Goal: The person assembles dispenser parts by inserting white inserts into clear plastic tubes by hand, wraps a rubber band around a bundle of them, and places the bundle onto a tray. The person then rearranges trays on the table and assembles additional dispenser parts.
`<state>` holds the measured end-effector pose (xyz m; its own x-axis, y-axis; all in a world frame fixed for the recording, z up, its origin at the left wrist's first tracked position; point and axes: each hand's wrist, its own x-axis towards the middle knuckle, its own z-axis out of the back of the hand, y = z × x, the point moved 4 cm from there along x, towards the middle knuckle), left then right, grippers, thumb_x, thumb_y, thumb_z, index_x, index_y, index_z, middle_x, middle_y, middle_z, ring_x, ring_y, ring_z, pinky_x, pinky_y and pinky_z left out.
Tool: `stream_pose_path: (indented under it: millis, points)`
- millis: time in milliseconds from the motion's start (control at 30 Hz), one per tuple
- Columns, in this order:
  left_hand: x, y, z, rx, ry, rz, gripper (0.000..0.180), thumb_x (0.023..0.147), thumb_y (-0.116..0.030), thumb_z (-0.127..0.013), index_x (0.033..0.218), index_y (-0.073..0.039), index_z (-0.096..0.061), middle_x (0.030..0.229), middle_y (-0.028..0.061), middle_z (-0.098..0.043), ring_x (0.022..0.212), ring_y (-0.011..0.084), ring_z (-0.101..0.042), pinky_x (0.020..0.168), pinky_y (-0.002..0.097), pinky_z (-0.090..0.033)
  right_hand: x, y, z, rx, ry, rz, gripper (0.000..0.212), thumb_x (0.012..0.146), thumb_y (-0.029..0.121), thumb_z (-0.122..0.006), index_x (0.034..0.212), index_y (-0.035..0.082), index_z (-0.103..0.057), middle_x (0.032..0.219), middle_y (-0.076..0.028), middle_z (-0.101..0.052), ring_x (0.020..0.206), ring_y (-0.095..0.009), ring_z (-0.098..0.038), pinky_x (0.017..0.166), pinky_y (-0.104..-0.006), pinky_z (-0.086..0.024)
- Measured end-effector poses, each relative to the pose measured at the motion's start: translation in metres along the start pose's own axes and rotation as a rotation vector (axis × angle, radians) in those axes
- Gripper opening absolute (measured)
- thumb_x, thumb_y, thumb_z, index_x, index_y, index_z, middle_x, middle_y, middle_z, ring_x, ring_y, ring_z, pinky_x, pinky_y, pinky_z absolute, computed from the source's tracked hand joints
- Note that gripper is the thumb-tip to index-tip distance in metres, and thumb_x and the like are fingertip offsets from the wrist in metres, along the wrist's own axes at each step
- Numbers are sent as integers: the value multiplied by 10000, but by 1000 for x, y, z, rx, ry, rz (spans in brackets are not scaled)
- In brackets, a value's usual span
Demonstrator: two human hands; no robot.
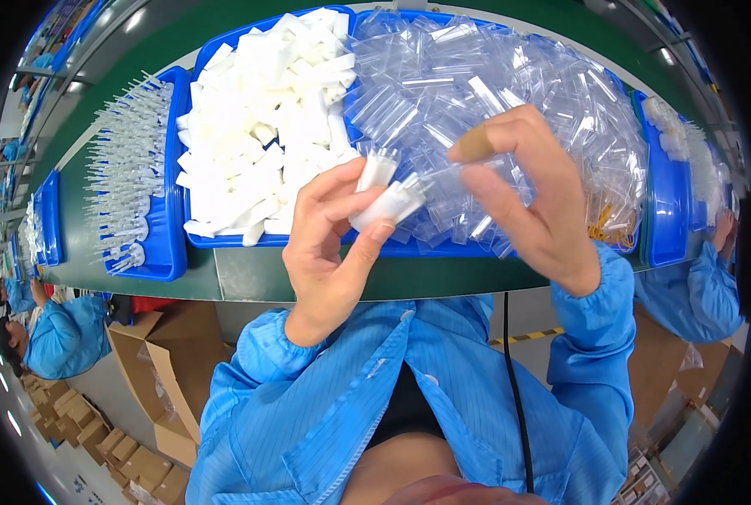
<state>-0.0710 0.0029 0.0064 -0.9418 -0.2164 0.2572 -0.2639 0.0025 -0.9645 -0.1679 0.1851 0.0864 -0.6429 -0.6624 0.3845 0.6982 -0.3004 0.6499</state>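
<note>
My left hand (329,240) is closed around a few small white pieces (390,204), above the front of the bins. Clear plastic shows at the upper ends of these pieces. To its right, my right hand (531,194) has thumb and forefinger close together, pinching a clear plastic sleeve (447,179) beside the white pieces. A tan wrap (475,145) covers part of that forefinger. Behind the left hand stands a blue bin heaped with white pieces (266,126). Beneath the right hand, another blue bin is heaped with clear plastic sleeves (426,93).
On the left, a blue tray (167,240) bears rows of thin white-tipped parts (123,168). Yellow rubber bands (611,227) lie at the sleeve bin's right corner. Stacked blue trays (668,202) stand farther right. People in blue work on both sides, and an open cardboard box (169,370) sits below left.
</note>
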Motion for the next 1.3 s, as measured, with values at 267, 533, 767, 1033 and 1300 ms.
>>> stream_pose_path:
  millis: [267,533,767,1033,1300]
  points:
    - [-4,4,-8,-61,33,36,263,888,18,-691,1148,29,-651,1372,177,-472,1223,258,-564,970,345,-541,-23,-19,-16,460,-339,-300,228,854,154,-768,1026,34,-681,1008,-46,-667,887,-124,-614,789,-277,-478]
    - [-5,3,-11,-60,33,39,256,890,20,-688,1143,30,-650,1371,179,-473,1224,258,-565,944,338,-556,-28,-20,-26,549,-301,-369,219,877,147,-749,1040,11,-692,978,-59,-701,916,-108,-644,807,-254,-493]
    - [-6,2,-11,-53,26,33,256,886,15,-695,1138,28,-654,1365,180,-479,1213,260,-573,944,338,-556,-32,-14,-38,576,-287,-440,255,867,149,-753,1084,27,-700,937,-66,-722,858,-118,-674,786,-250,-497]
    - [-3,-3,-9,5,23,23,204,906,-2,-676,1109,23,-671,1345,177,-505,1182,252,-593,921,321,-550,-36,-5,-41,256,-406,-210,228,821,119,-785,1007,35,-685,954,-70,-737,816,-169,-695,806,-302,-427]
    - [3,-7,-14,130,-23,12,172,867,23,-697,1037,-4,-693,1264,153,-579,1059,188,-639,883,290,-510,-44,-4,-48,313,-401,-290,240,792,108,-804,990,39,-687,941,-51,-729,792,-167,-647,805,-305,-429]
